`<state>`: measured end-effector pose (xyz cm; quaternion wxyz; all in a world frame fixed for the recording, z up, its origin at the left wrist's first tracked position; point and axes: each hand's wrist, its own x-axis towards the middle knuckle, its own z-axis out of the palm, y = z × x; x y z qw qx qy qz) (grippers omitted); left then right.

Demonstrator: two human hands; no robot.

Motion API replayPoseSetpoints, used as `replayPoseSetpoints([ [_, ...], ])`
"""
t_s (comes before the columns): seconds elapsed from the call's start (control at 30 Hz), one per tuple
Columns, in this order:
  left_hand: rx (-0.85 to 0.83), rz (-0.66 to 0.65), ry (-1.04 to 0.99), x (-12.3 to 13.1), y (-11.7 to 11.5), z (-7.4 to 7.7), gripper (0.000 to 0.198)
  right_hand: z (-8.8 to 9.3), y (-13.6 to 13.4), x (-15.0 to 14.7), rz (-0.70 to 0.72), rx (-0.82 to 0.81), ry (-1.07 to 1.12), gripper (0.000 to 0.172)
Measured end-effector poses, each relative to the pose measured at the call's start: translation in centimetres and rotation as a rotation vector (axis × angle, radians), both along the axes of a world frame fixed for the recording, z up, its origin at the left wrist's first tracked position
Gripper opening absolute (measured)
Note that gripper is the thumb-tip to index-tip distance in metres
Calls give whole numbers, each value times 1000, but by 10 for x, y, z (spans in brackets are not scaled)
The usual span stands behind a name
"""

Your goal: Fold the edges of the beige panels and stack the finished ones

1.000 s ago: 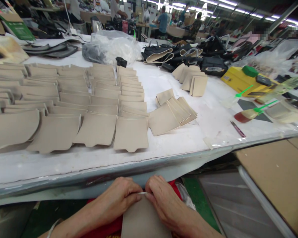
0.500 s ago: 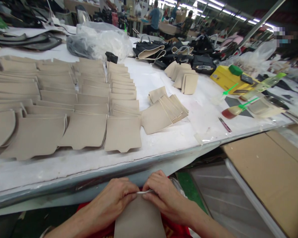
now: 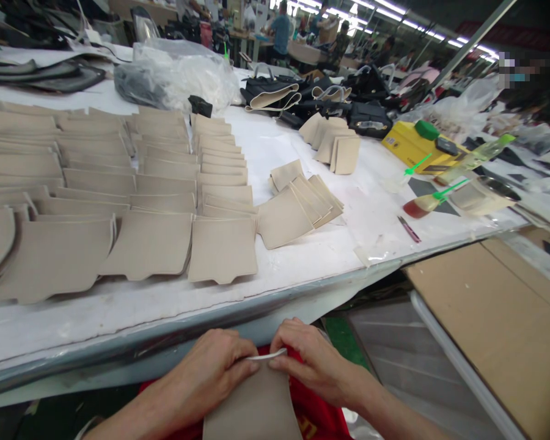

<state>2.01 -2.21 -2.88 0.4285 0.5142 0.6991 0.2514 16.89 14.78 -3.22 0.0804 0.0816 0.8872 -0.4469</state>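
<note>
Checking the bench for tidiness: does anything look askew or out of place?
Mostly tidy. The beige pieces lie in neat rows, but the small fanned stack beside them sits skewed, and a green-handled brush lies directly on the table cover. Nothing odd about the held piece.

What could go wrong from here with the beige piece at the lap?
1. The left hand and right hand pinch only the top edge of the beige cut panel; the thin white strip there could crease or tear.
2. The panel lies below the white table, over a red cloth; it might slide off.
</note>
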Motion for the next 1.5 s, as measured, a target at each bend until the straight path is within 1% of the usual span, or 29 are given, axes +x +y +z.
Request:
replayPoseSetpoints([
  [0.17, 30, 3, -37, 6, 4, -2, 25, 1, 3, 3, -140, -199, -128, 6],
  [0.23, 39, 10, -62, 7, 2, -2, 26, 0, 3, 6, -178, -236, -135, 5],
  [0.33, 28, 18, -82, 7, 0, -3, 30, -1, 1, 8, -172, -198, -79, 7],
  [0.4, 12, 19, -57, 7, 2, -3, 32, -2, 0, 7, -164, -163, -54, 9],
  [0.57, 30, -22, 33, 9, 14, -1, 30, -3, -1, 3, -144, -137, -17, 11],
  [0.7, 79, -51, 77, 14, 20, -1, 36, -3, 0, 4, -108, -140, 31, 23],
  [0.8, 118, -40, 25, 14, 13, -3, 38, -3, -1, 8, -114, -176, 67, 34],
  [0.87, 101, -24, -1, 10, 2, -7, 37, -5, -1, 12, -164, -199, 74, 39],
  [0.97, 40, 2, -17, 2, -17, -14, 37, -11, 1, 18, -271, -262, 39, 41],
  [1.03, 19, 12, -14, -3, -26, -18, 39, -14, 3, 20, -288, -289, 20, 39],
  [1.07, 24, 10, 0, -5, -29, -20, 39, -15, 5, 20, -272, -279, 21, 37],
  [1.13, 49, -4, 59, -7, -31, -22, 39, -12, 8, 18, -215, -202, 39, 33],
  [1.2, 89, -36, 131, -7, -29, -22, 38, -4, 9, 14, -124, -72, 57, 24],
  [1.27, 117, -69, 186, -5, -27, -22, 36, 6, 5, 8, 4, 73, 53, 10],
  [1.33, 133, -84, 218, -3, -24, -23, 34, 13, -4, 0, 150, 203, 18, 19],
  [1.37, 136, -85, 223, -2, -23, -24, 34, 15, -10, -5, 213, 260, -8, 19],
  [1.4, 141, -84, 224, -1, -22, -25, 33, 16, -15, -10, 263, 308, -33, 14],
  [1.43, 143, -81, 225, 0, -22, -25, 33, 16, -21, -15, 300, 346, -54, 8],
  [1.5, 140, -79, 223, 0, -22, -25, 33, 13, -27, -23, 342, 389, -70, 18],
])
